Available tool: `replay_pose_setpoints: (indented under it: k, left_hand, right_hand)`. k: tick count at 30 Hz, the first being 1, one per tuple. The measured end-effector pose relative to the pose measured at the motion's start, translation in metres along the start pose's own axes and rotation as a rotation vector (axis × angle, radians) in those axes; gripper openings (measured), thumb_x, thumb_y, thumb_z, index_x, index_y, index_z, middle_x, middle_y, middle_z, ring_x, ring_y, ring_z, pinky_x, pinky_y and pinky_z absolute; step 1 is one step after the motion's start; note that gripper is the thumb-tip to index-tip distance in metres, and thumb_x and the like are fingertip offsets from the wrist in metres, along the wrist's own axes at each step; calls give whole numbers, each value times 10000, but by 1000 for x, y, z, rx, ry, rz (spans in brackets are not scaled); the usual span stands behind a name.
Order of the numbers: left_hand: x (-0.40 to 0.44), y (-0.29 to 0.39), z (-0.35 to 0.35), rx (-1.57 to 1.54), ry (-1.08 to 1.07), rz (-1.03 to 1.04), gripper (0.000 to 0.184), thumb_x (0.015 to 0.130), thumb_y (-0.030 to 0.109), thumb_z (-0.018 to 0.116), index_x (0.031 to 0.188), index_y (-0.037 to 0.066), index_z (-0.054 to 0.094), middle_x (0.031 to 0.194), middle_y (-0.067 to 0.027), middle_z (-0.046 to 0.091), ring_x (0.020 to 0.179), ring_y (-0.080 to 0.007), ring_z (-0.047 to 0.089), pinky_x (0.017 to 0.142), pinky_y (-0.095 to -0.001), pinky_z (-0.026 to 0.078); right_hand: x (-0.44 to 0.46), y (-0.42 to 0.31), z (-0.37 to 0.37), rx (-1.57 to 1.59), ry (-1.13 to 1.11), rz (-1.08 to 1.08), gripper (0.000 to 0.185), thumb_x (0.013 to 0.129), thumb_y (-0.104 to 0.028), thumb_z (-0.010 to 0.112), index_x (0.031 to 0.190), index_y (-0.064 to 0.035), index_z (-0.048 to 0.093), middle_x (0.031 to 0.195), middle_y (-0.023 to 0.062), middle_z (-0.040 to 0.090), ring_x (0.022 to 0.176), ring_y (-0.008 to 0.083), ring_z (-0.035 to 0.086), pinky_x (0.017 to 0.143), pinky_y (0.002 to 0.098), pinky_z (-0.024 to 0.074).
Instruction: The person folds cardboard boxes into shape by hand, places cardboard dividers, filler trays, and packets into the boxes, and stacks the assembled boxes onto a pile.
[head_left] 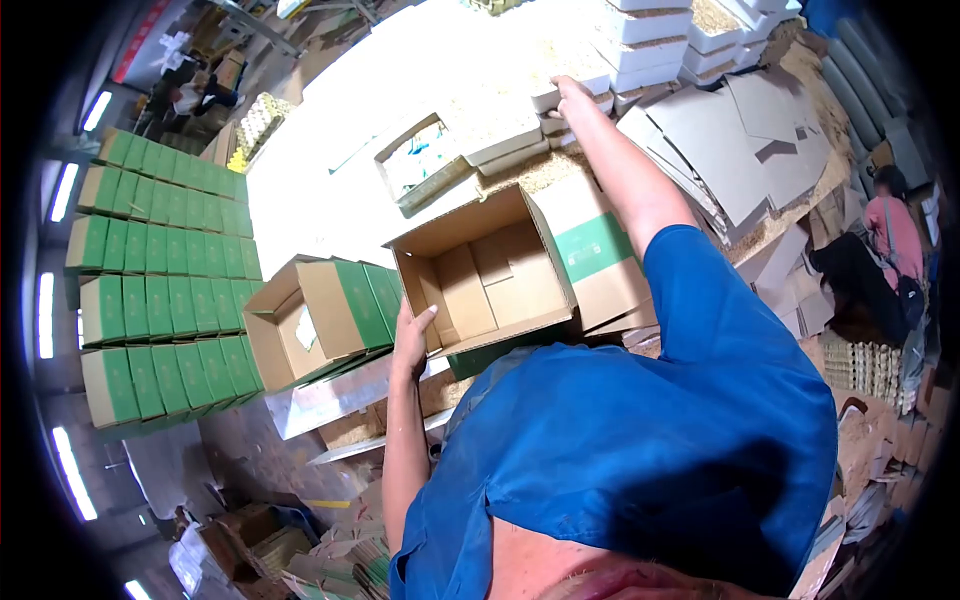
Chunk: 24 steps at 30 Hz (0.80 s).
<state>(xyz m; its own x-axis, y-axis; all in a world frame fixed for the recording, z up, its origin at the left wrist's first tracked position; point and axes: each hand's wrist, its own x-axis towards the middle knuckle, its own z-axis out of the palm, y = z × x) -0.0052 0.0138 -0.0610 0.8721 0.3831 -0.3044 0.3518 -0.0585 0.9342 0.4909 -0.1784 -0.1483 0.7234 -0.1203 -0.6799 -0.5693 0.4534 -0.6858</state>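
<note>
We have an open cardboard box (505, 270) near the middle of the frame, tilted so that its bare inside shows. Our left hand (410, 340) grasps its left wall, thumb on the inside. Our right hand (577, 97) reaches to the top of the frame, at the edge of a white foam box (546, 102) — we cannot tell whether those fingers grip it or only touch it.

Just above the cardboard box, a shallow tray (437, 191) with blue-green pieces lies on the glaring bench (330, 105). A second open box (328, 310) sits left of centre; rows of green-banded cartons (175, 315) fill the left side. White foam stacks (645, 55) stand upper right, and a person in pink (893, 235) is at the right edge.
</note>
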Motion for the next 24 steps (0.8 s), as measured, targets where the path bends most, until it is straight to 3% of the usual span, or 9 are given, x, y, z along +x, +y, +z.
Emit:
replay_pose_setpoints:
  k: [2, 9, 10, 12, 14, 16, 18, 21, 24]
  left_hand:
    - [-2, 2, -1, 33, 8, 19, 603, 862, 101, 585, 1411, -45, 382, 1401, -160, 482, 1300, -254, 429, 1124, -337, 268]
    - [-4, -2, -5, -26, 14, -59, 613, 860, 100, 590, 1417, -39, 375, 1405, -155, 481, 1300, -258, 430, 1121, -345, 279]
    - [-1, -7, -8, -49, 6, -55, 612, 862, 101, 589, 1418, -40, 374, 1408, -159, 477, 1302, -261, 428, 1122, -346, 279]
    - [5, -20, -16, -73, -1, -50, 612, 865, 102, 588, 1419, -40, 372, 1412, -162, 474, 1304, -264, 427, 1123, -347, 278]
    - [12, -35, -21, 2, 16, -24, 603, 871, 105, 583, 1419, -37, 376, 1405, -169, 480, 1301, -265, 431, 1123, -347, 279]
    - [8, -22, -15, -85, -24, -72, 568, 876, 91, 573, 1403, -29, 396, 1365, -166, 516, 1256, -261, 477, 1099, -351, 320]
    - [6, -9, -11, -113, -45, -93, 504, 883, 59, 551, 1366, -17, 427, 1283, -146, 567, 1163, -244, 546, 1030, -344, 400]
    - [6, -6, -10, -140, -37, -87, 520, 878, 61, 555, 1375, -7, 418, 1274, -147, 567, 1159, -243, 546, 1027, -343, 404]
    - [5, -6, -9, -134, -42, -56, 528, 872, 65, 550, 1378, -3, 414, 1283, -144, 558, 1160, -238, 542, 1022, -343, 408]
  right_hand:
    - [-7, 2, 11, 59, 201, -1, 579, 695, -117, 814, 1147, 108, 532, 1156, 202, 612, 932, 289, 649, 726, 468, 573]
    - [-50, 20, -44, 45, 69, -81, 545, 671, -171, 842, 1081, 78, 586, 1079, 172, 636, 847, 225, 637, 591, 333, 551]
    - [-70, 26, -64, 12, 6, -192, 556, 696, -205, 824, 1122, 57, 584, 1090, 165, 634, 867, 228, 632, 637, 357, 560]
    - [-97, 26, -100, -131, -26, -156, 680, 734, -260, 780, 1289, 8, 494, 1204, 145, 589, 1023, 257, 600, 780, 389, 533]
    - [-85, 33, -125, 80, -183, -113, 710, 753, -274, 749, 1343, 1, 468, 1257, 143, 575, 1090, 266, 581, 919, 412, 487]
    - [-67, 34, -139, 80, -271, -93, 677, 762, -249, 722, 1350, -28, 469, 1263, 151, 561, 1161, 288, 547, 989, 440, 453]
    - [-58, 35, -139, 193, -390, -63, 702, 761, -268, 716, 1365, -34, 446, 1281, 152, 541, 1193, 284, 516, 1016, 455, 423]
    - [-72, 33, -132, 89, -287, -192, 704, 781, -258, 685, 1388, -42, 400, 1316, 145, 516, 1172, 289, 517, 967, 478, 429]
    - [-136, 18, -143, 162, -284, -164, 657, 804, -274, 671, 1373, -43, 437, 1271, 145, 563, 1142, 281, 551, 956, 467, 452]
